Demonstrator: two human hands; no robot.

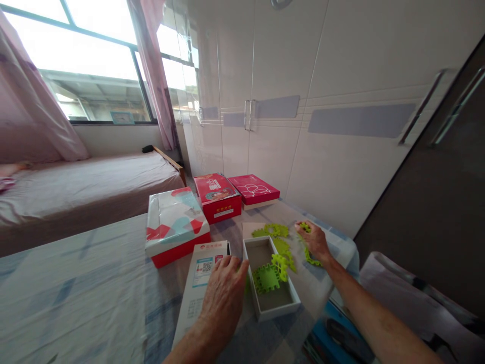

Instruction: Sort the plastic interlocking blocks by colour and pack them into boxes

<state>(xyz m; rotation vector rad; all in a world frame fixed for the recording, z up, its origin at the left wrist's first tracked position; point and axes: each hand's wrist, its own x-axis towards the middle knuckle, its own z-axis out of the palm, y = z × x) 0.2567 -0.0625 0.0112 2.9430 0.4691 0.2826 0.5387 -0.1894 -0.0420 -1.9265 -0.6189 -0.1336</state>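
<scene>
My left hand (224, 285) lies over a long white box lid (195, 293) with a printed label, fingers loosely bent and their tips partly out of sight. A bit of green shows beside its thumb side. To its right stands an open white box (278, 307) holding a green square foam puzzle piece (267, 278) and a yellow-green one (279, 267) that leans up. My right hand (315, 241) is closed on a small yellow-green foam puzzle piece (304, 227), right of the box. Another yellow-green piece (312, 259) lies under that hand.
More yellow-green pieces (278, 231) lie behind the open box. A white-and-red box (178, 220), a red printed box (217, 197) and a flat crimson box (255, 191) stand at the back of the cloth-covered table (109, 283). Beyond are a bed (91, 179) and wardrobe doors (273, 151).
</scene>
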